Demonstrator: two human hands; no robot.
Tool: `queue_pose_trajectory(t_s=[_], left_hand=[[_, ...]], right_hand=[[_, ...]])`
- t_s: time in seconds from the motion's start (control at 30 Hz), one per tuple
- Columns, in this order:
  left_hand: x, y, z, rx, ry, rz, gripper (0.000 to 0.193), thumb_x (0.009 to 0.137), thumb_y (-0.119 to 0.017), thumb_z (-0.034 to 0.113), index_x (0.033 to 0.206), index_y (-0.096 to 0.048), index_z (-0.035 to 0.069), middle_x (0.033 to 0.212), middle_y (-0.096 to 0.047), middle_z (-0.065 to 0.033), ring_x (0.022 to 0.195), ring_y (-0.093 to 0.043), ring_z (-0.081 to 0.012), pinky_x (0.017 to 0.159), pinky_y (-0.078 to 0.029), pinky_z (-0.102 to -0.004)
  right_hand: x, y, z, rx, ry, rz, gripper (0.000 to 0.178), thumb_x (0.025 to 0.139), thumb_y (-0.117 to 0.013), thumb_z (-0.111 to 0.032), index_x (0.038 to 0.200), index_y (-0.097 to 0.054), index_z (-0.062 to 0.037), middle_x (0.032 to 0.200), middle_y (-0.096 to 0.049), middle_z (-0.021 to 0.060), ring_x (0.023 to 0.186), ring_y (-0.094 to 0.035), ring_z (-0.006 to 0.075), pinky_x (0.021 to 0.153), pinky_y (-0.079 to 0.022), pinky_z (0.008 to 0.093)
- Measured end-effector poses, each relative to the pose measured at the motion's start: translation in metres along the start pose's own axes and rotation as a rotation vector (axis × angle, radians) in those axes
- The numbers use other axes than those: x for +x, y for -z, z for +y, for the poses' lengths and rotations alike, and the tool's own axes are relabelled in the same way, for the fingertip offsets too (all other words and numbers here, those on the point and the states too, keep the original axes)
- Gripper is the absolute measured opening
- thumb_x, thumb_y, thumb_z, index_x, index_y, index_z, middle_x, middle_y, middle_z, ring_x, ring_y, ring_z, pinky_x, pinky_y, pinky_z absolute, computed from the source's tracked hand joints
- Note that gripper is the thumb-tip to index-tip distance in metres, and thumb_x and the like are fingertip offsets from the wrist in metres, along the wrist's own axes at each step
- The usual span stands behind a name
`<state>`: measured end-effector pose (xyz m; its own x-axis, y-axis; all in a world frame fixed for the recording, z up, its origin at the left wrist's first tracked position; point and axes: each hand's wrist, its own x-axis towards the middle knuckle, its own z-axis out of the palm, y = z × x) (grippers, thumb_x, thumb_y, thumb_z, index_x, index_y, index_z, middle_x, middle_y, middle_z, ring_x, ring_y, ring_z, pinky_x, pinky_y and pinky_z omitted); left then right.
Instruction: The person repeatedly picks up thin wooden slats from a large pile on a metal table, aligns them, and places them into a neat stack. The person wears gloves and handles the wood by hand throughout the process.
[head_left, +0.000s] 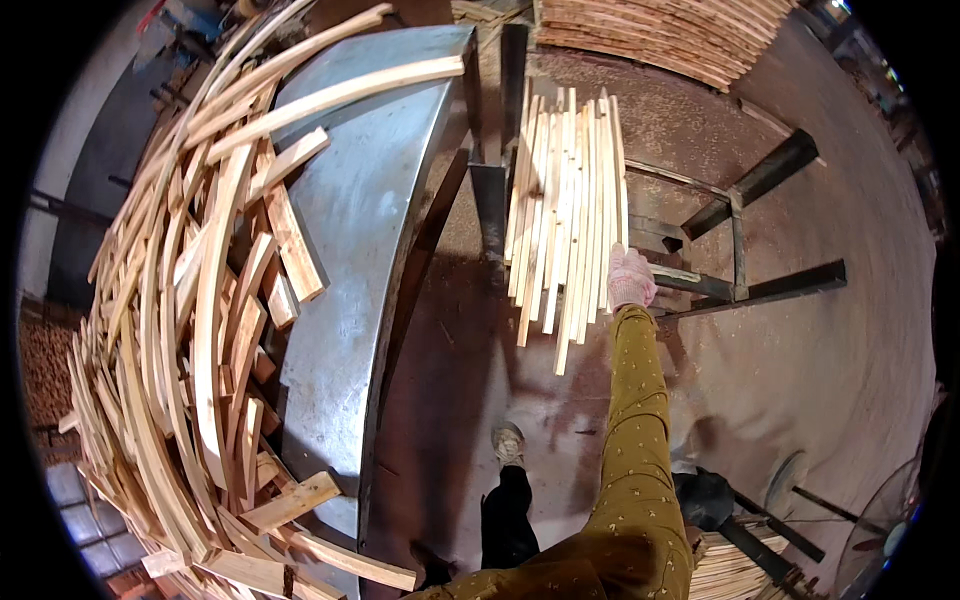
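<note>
My right hand (632,280), in a pale pink knitted glove, reaches forward to the right edge of a layer of pale wooden strips (565,210). Its fingers are closed round the near part of the outermost strip (619,200); the glove covers that part of the wood. The strips lie side by side on a low dark metal frame (710,285), their near ends uneven. My left hand is out of the picture.
On the left, a metal-topped table (350,200) bears a tangled heap of wooden offcuts and long strips (215,290). Stacked strips (660,35) stand at the far side. Behind my right arm are a black machine part (705,498) and more strips (740,570).
</note>
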<state>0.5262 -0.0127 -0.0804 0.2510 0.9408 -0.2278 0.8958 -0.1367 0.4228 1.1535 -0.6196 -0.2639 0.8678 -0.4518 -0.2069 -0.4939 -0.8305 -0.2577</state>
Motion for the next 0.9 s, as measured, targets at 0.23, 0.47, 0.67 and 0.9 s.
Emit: queue_pose_trajectory(t_s=[0.23,0.47,0.67,0.9], left_hand=[[-0.047,0.086,-0.146,-0.095,0.106,0.061,0.054,0.088,-0.062,0.048,0.133,-0.056,0.018,0.121,-0.062,-0.0131,0.101,-0.061,-0.0322,0.083,-0.048,-0.0522],[-0.063,0.119,-0.268,-0.394,0.354,0.319,0.068,0.09,-0.062,0.049,0.145,-0.046,0.013,0.131,-0.06,-0.0163,0.11,-0.061,-0.031,0.085,-0.048,-0.0515],[0.037,0.221,-0.345,-0.107,0.647,0.636,0.071,0.088,-0.063,0.046,0.144,-0.044,0.006,0.139,-0.056,-0.0205,0.125,-0.057,-0.0346,0.104,-0.044,-0.0373],[0.206,0.283,-0.306,-0.066,0.563,0.158,0.112,0.075,-0.078,0.056,0.158,-0.017,0.012,0.161,-0.021,-0.0232,0.145,-0.03,-0.0395,0.112,-0.033,-0.0518]], right_hand=[[-0.015,0.071,0.003,-0.098,0.481,0.176,0.045,0.1,-0.041,-0.039,0.114,-0.06,-0.0005,0.108,-0.063,0.0183,0.1,-0.06,0.0343,0.083,-0.049,0.0443],[-0.306,0.231,-0.153,0.723,1.285,0.462,0.039,0.097,-0.047,-0.028,0.113,-0.058,0.0056,0.098,-0.062,0.0173,0.086,-0.059,0.0287,0.072,-0.048,0.0383],[-0.685,0.258,-0.193,0.939,1.905,-0.23,0.031,0.092,-0.053,-0.019,0.105,-0.058,0.0077,0.09,-0.062,0.0152,0.079,-0.059,0.0253,0.067,-0.048,0.0346],[-1.05,0.076,-0.198,-0.006,1.708,-1.038,0.06,0.081,-0.071,-0.028,0.134,-0.052,-0.0055,0.116,-0.062,0.0169,0.101,-0.061,0.0341,0.087,-0.049,0.0443]])
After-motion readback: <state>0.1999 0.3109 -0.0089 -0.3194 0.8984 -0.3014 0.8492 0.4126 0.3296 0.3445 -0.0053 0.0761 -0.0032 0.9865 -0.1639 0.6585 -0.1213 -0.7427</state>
